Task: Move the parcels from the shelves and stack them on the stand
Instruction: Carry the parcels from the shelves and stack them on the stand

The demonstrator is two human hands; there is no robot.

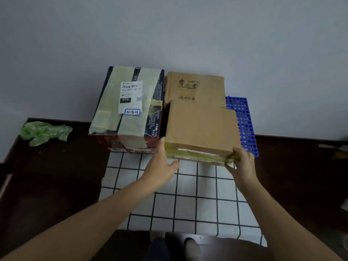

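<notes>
Parcels sit together on the blue perforated stand (244, 127), and nearest the person a plain brown parcel (201, 129) is gripped at its front corners, the left hand (162, 164) curled on the left corner and the right hand (243, 164) pinching the taped right corner. Behind it lies a printed brown box (195, 87); touching on the left stands a taped dark parcel (130, 106) labelled 3-3-1, against the wall (169, 31)

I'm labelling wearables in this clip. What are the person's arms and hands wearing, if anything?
Nothing shows on either. The left hand and right hand are bare: no gloves, rings, watch or wristband visible. Both forearms are uncovered right to the frame's bottom edge, so no sleeve comes into view.
</notes>
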